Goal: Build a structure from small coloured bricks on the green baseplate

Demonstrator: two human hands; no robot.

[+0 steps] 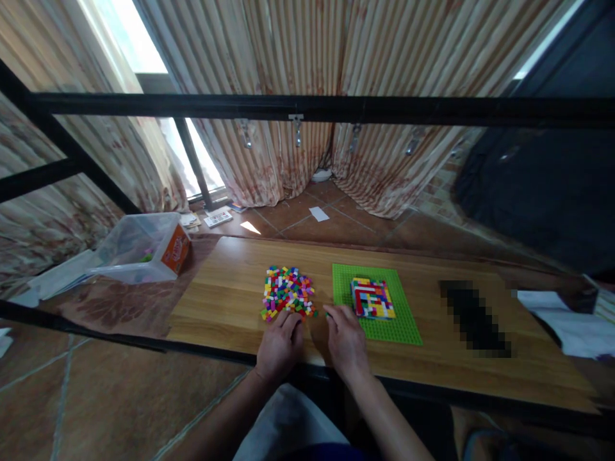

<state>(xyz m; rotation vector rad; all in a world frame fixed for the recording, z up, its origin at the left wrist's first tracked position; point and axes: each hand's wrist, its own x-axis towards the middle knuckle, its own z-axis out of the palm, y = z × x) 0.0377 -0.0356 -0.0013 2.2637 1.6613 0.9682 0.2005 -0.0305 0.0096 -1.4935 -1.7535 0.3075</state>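
Note:
A loose pile of small multicoloured building bricks [287,291] lies on the wooden table. My left hand [281,342] rests at the pile's near edge with its fingers curled closed; what they hold, if anything, is hidden. To its right, my right hand [348,339] pinches a tiny dark green building brick [328,314] between thumb and fingertips. Just beyond that hand is a green studded baseplate [403,320]. On it sits a low, roughly square block of joined bricks [373,298], with red, yellow, white and blue rows showing on top.
The wooden table [216,288] has a dark pixelated patch [475,318] on its right part. Left of it stands a clear plastic bin [139,246] with an orange label. White cloth or paper [567,323] lies far right. A black metal rail [312,107] crosses before the curtains.

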